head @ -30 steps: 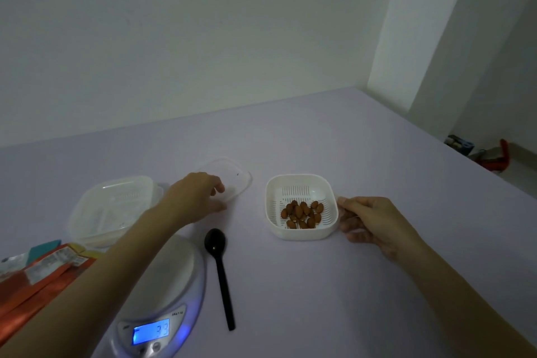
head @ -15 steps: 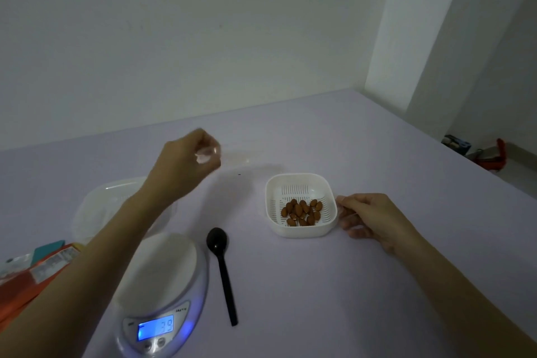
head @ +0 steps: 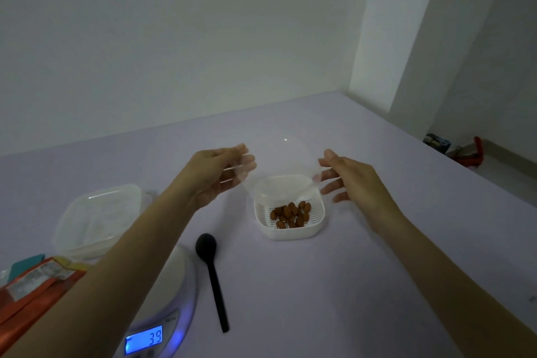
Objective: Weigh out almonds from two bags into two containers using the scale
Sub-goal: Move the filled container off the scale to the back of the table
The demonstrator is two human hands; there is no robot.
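Observation:
A small white square container (head: pixel 290 231) holds several brown almonds (head: pixel 290 213) on the lilac table. A clear plastic lid (head: pixel 280 166) hangs tilted just above its far edge. My left hand (head: pixel 216 176) holds the lid's left side with thumb and fingers, and my right hand (head: pixel 347 174) holds its right side. A second white container (head: pixel 98 218) with a clear lid on it sits at the left. The white scale (head: pixel 171 293), near the front, has nothing on its pan and its blue display reads 39. Orange bags (head: pixel 32 291) lie at the far left.
A black spoon (head: pixel 212 276) lies between the scale and the almond container, handle pointing toward me. The table's right edge (head: pixel 436 154) drops off to a floor with red and blue items (head: pixel 462 148). A plain wall stands behind.
My left hand lifted the clear lid off the table and carried it right, over the almond container. My right hand let go of the container and rose to take the lid's right side.

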